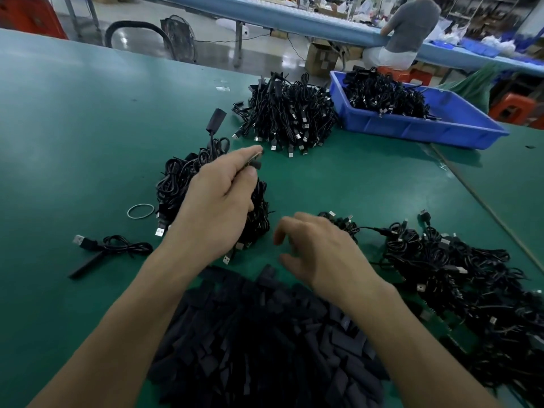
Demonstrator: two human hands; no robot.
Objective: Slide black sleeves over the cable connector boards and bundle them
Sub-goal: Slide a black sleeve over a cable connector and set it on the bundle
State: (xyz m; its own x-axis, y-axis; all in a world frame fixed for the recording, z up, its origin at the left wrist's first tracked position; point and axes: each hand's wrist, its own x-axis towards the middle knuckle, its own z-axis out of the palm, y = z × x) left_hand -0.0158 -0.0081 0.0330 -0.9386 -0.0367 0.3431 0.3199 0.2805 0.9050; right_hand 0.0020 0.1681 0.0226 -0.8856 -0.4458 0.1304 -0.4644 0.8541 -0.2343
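My left hand (219, 198) grips a bunch of black cables (176, 181) and pinches a small connector board (255, 158) between thumb and forefinger at its tip. One sleeved end (215, 120) sticks up from that bunch. My right hand (318, 248) hovers with loosely curled fingers just above the near pile of black sleeves (265, 334) and holds nothing. A heap of unsleeved cables (459, 278) lies to the right of that hand.
A bundled cable heap (290, 113) lies at mid-table, beside a blue bin (418, 128) holding more cables. A rubber band (140, 211) and a single cable with a sleeve (109, 250) lie at the left. A person (409, 28) sits at the far bench.
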